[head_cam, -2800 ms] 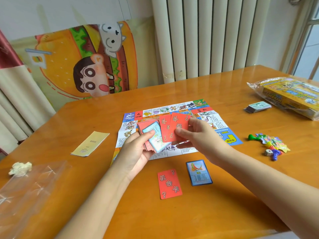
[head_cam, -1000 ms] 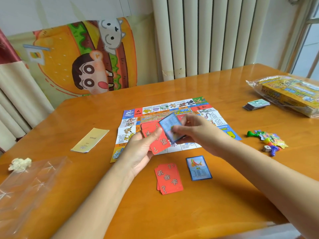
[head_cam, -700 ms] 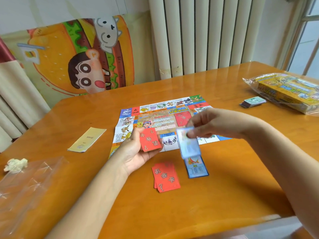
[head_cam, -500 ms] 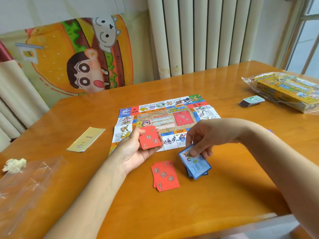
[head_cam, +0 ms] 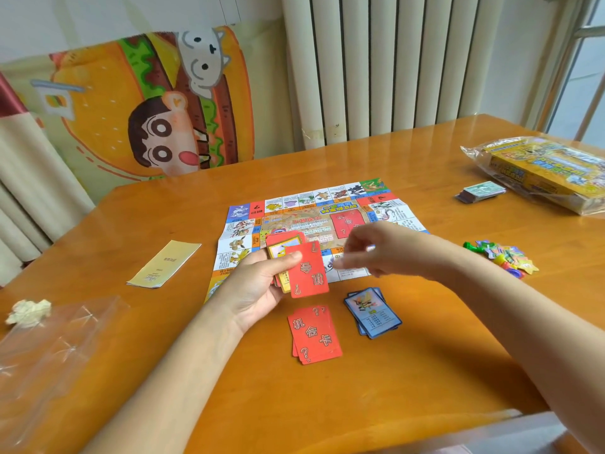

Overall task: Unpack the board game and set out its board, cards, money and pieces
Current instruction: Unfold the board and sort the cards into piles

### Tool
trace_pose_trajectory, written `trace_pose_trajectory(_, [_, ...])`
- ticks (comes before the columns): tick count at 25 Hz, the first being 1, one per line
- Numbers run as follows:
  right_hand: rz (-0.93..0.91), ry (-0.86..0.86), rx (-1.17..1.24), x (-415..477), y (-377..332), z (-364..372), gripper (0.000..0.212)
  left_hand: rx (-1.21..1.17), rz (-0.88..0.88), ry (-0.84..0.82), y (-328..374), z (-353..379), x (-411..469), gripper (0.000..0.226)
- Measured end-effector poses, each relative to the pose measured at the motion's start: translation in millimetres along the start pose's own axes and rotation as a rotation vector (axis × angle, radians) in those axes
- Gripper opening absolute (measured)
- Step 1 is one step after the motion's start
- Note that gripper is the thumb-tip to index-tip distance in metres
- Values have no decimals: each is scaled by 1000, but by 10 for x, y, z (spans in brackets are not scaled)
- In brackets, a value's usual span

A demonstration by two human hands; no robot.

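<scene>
The paper game board (head_cam: pixel 294 211) lies unfolded in the middle of the table. My left hand (head_cam: pixel 258 286) grips a small stack of cards (head_cam: pixel 306 273) with a red card on top, just over the board's near edge. My right hand (head_cam: pixel 376 250) hovers over the board beside that stack, fingers loosely curled and holding nothing. On the table in front lie a small pile of red cards (head_cam: pixel 314 335) and a small pile of blue cards (head_cam: pixel 373 312). A stack of paper money (head_cam: pixel 481 191) and a heap of coloured playing pieces (head_cam: pixel 504 257) sit to the right.
The yellow game box in its plastic wrap (head_cam: pixel 543 172) lies at the far right. A folded yellow leaflet (head_cam: pixel 163 263), a clear plastic bag (head_cam: pixel 49 348) and a crumpled paper ball (head_cam: pixel 29 311) lie on the left. A radiator stands behind the table.
My right hand laid a blue card on the blue pile, let go and moved back up toward the stack in my left hand. The red pile grew earlier.
</scene>
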State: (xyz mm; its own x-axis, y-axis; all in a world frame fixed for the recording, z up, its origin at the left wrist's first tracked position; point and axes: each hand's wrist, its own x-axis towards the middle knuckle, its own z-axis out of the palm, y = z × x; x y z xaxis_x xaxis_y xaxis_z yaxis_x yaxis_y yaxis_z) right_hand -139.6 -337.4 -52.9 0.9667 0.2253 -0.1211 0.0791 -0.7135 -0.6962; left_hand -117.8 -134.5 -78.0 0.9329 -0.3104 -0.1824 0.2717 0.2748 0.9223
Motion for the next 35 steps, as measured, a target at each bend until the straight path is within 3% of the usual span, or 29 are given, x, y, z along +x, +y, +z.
trace_pose_trajectory(2, [-68,3,370,36,-74,116,30,36,41,-10,-32,11,-3,38])
trace_pose_trajectory(5, [-73,60,460,91,-84,283,23,26,37,-22,-52,51,-15,35])
trace_pose_trajectory(7, [-25,104,582,104,-86,300,15,-63,-11,-14,-21,69,-15,19])
trace_pose_trajectory(9, [-44,134,701,89,-88,229,11,-166,-50,-18,38,36,6,21])
trace_pose_trajectory(13, [-240,34,519,47,-75,71,8,-149,-26,36,150,-96,27,22])
trace_pose_trajectory(20, [-306,-282,68,16,-166,327,8,28,-18,62,164,-193,10,22])
trace_pose_trajectory(22, [-303,-246,-5,47,-164,399,4,64,-7,84,165,-188,8,18])
trace_pose_trajectory(25, [-271,-123,-172,80,-112,501,21,74,11,85,140,-177,8,21])
trace_pose_trajectory(27, [-253,-2,-232,98,-97,524,20,92,28,99,113,-168,14,23])
trace_pose_trajectory(29, [-201,131,51,135,-106,469,5,163,58,117,90,-149,10,25])
trace_pose_trajectory(31, [-120,156,470,149,-128,367,17,237,71,118,67,-121,0,28])
trace_pose_trajectory(32, [-125,130,557,145,-123,320,18,260,65,100,54,-99,-11,30])
trace_pose_trajectory(35, [-200,13,464,121,-86,181,11,246,-5,-5,13,-8,-53,40])
